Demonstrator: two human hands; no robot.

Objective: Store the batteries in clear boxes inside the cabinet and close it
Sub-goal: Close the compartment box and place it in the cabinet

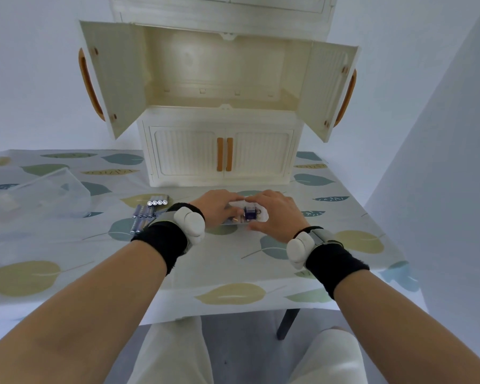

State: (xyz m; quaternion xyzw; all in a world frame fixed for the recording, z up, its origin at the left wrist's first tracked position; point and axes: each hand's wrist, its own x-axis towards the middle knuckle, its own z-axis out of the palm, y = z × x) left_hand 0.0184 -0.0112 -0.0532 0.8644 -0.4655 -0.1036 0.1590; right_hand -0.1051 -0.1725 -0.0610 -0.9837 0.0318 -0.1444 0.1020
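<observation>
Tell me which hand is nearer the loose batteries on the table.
Left. The left hand grips the small clear box just right of the loose batteries; the right hand grips its far side.

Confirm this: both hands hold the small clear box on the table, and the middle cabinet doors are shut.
Not quite. The head view shows the middle cabinet doors swung wide open. The left hand and right hand do hold the small clear box on the table.
</observation>
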